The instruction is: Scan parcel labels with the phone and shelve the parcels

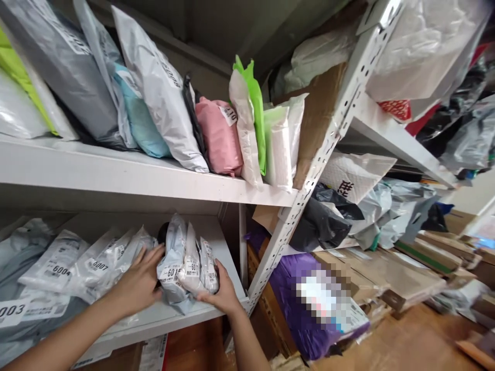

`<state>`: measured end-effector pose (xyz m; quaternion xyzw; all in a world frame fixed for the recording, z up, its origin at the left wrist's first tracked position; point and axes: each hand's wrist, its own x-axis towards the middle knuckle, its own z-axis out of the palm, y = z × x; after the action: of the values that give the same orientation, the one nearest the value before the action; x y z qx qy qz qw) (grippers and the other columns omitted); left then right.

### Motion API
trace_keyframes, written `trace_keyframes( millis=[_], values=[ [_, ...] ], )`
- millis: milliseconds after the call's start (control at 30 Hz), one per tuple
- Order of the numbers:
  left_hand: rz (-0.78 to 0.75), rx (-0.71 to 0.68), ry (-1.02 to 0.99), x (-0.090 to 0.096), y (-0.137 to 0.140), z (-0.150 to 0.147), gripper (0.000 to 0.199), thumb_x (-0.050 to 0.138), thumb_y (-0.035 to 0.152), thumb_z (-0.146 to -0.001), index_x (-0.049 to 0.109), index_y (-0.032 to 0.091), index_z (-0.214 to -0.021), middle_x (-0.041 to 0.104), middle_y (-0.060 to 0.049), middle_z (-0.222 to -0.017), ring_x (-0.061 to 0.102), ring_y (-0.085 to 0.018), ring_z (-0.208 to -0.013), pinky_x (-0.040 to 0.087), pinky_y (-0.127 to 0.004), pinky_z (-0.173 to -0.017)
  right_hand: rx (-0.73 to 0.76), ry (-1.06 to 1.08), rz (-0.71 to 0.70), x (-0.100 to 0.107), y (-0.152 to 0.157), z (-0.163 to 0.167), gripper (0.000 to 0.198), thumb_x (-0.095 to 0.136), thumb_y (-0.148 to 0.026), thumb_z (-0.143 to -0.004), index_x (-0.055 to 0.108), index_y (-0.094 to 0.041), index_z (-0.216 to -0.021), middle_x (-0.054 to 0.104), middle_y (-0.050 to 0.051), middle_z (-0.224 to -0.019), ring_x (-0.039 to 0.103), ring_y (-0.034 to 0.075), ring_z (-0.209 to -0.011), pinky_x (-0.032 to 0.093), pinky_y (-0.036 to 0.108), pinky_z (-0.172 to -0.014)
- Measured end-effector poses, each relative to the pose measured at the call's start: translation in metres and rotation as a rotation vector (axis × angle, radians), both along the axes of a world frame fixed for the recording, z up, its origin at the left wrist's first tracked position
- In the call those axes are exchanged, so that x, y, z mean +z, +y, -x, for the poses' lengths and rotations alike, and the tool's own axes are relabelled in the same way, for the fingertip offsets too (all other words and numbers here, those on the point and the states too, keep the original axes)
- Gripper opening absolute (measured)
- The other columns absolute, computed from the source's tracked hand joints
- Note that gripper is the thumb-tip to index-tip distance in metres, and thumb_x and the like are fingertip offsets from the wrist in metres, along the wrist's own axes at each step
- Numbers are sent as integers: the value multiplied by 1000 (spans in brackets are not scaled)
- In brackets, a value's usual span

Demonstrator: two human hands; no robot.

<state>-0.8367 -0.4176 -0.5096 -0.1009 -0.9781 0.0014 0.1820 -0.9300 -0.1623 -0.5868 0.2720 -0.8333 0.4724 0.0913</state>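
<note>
Three small plastic mailing bags stand close together on the lower shelf: a grey one marked 6015 (pixel 172 273), a white one marked 6017 (pixel 192 260) and another white one (pixel 209 268) at the right. My left hand (pixel 137 283) lies against the left side of this group, its fingers stretched and apart. From the other side, my right hand (pixel 222 293) grips the rightmost bag, its thumb at the front lower edge and its fingers along the side. Left of my left hand lean white bags marked 6007 (pixel 98 265) and 6004 (pixel 60 268).
Above runs a white shelf board (pixel 154 180) holding several bags, including a pink one (pixel 218 136). A perforated white post (pixel 286 232) stands to my right. Beyond it are a purple bag (pixel 284 288), a black bag (pixel 323 221) and cardboard boxes (pixel 402 278).
</note>
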Motion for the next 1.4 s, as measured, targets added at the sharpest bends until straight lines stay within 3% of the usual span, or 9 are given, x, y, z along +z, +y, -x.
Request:
trace_keyframes(
  millis=[67, 167, 333, 500, 800, 933, 1100, 1167, 1400],
  values=[
    [-3, -55, -35, -5, 1, -5, 56, 60, 28, -70, 61, 21, -126, 51, -13, -142, 38, -37, -136, 20, -62, -113, -15, 19, -34, 0, 8, -2, 97, 92, -34, -49, 50, -15, -134, 59, 17, -131, 54, 34, -123, 40, 46, -107],
    [8, 57, 3, -6, 5, -7, 47, 56, 41, -83, 65, 17, -122, 60, -17, -130, 49, -40, -125, 20, -68, -110, -54, 31, -95, 1, 16, -7, 72, 85, -33, -61, 58, -10, -123, 62, 20, -125, 56, 35, -119, 41, 46, -106],
    [-9, 18, 141, -9, 7, 2, 54, 62, 53, -81, 70, 10, -112, 62, -22, -124, 52, -41, -120, 28, -60, -110, -68, 50, -171, 8, 15, -16, 76, 68, -34, -79, 36, -12, -145, 59, 20, -132, 55, 35, -121, 43, 48, -103],
    [-60, -48, 69, -7, 19, 13, 42, 44, 42, -93, 72, 15, -108, 73, -14, -102, 63, -31, -105, 27, -52, -112, -53, 94, -164, 12, -2, -13, 67, 62, -41, -82, 43, -14, -141, 63, 19, -128, 58, 36, -116, 44, 50, -100],
    [-69, 104, 11, 2, 32, 23, 62, 19, 36, -98, 75, 11, -89, 72, -15, -69, 69, -32, -69, 33, -57, -102, -171, 93, -133, 11, -8, -11, 44, 50, -25, -89, 50, -21, -133, 73, 9, -108, 69, 25, -95, 52, 35, -84],
    [-89, 85, 9, -5, 26, 11, 64, 21, 42, -98, 73, 11, -77, 72, -16, -77, 68, -31, -81, 28, -55, -108, -216, 121, -190, 14, -3, -14, 32, 57, -21, -87, 59, -18, -118, 70, 5, -88, 66, 22, -81, 51, 39, -77],
    [-56, 62, 196, -15, 17, -6, 38, 37, 25, -84, 71, 8, -91, 66, -22, -109, 55, -37, -115, 36, -54, -102, -277, 173, -152, 12, -7, -24, 13, 49, -22, -91, 61, -16, -89, 62, 5, -86, 60, 21, -84, 48, 41, -79],
    [-46, 77, 313, -18, 16, -15, 38, 36, 23, -83, 68, 7, -94, 64, -22, -107, 55, -38, -112, 33, -58, -102, -228, 188, -131, 12, -8, -27, 11, 53, -25, -89, 58, -18, -84, 60, 6, -89, 59, 23, -87, 47, 39, -81],
    [-210, -19, 492, 6, 36, -65, 20, 37, 29, -87, 52, 17, -83, 53, -9, -81, 53, -28, -77, 43, -43, -69, -9, 139, -109, 16, 13, -26, 36, 50, -30, -93, 50, -20, -127, 67, 10, -108, 64, 22, -101, 50, 37, -91]
  ],
)
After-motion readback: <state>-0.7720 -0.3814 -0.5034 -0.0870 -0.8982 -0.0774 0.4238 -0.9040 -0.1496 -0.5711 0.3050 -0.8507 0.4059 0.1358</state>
